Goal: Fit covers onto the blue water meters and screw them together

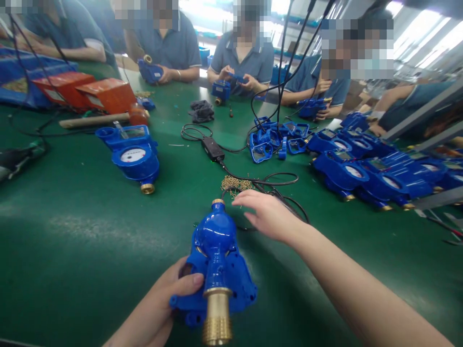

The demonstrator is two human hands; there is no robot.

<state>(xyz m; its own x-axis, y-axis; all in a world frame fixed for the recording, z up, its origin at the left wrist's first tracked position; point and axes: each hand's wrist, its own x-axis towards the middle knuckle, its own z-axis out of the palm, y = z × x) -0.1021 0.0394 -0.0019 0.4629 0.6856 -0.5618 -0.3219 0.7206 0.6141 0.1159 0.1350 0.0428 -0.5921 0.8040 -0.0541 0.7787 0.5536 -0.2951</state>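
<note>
My left hand (164, 301) grips a blue water meter body (215, 262) turned underside up on the green table (72, 231), its brass threaded end (216, 318) pointing toward me. My right hand (265, 212) reaches out over the table with fingers loosely spread and nothing in them, just short of a small pile of brass screws (235, 183) and beside the meter's far end.
Another blue meter (134, 156) lies left of centre. Black cables and a power adapter (213, 148) cross the middle. Blue covers (275, 140) and several finished meters (361, 168) fill the right. Orange boxes (90, 91) and a wooden mallet (104, 118) sit at left. Several people work opposite.
</note>
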